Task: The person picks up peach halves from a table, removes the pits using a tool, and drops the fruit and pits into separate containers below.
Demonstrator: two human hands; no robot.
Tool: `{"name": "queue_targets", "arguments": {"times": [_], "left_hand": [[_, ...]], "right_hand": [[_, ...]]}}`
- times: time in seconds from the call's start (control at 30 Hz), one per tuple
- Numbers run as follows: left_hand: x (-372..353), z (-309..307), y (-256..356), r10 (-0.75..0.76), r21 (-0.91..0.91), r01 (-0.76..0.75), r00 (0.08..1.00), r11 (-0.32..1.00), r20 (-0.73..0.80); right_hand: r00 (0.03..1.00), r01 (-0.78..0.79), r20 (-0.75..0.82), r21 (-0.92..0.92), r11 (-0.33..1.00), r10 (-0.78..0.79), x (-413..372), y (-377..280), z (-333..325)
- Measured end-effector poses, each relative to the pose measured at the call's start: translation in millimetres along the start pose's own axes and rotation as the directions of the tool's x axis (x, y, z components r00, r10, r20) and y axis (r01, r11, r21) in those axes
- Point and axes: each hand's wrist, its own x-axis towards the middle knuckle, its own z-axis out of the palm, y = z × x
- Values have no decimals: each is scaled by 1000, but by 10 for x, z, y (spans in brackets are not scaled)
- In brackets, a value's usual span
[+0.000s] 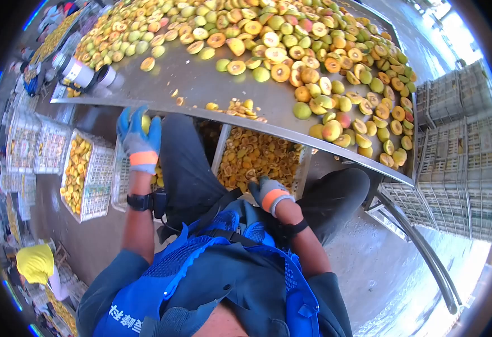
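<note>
My left hand [139, 137], in a blue glove with an orange band, is closed around a yellow-green peach half [146, 124]. It is just below the near edge of the metal table [201, 90], beside my knee. My right hand [271, 194], in a grey glove with an orange band, is over a crate of stoned-looking peach scraps [262, 154] between my legs. Its fingers are curled inward, and what they hold is hidden. A heap of halved peaches [291, 50] covers the far and right parts of the table.
Small scraps [237, 108] lie by the table's near edge. A thermos-like bottle [74, 71] lies at its left corner. White crates [91, 174] of peach halves stand left; stacked crates [453, 151] rise right beside a curved metal bar [425, 253]. A person in yellow [35, 263] bends lower left.
</note>
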Motion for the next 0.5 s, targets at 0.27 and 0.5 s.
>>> {"name": "queue_targets", "arguments": {"times": [0.27,0.5], "left_hand": [[302,705,1712,326,-860,131,889,493,322],[255,1561,2954,472,-683,47,687,729,552]], "right_hand": [[993,3,-118,190,982,20,-119,76,-230],[977,12,-206,321,947,57,-235,378,-202]]}}
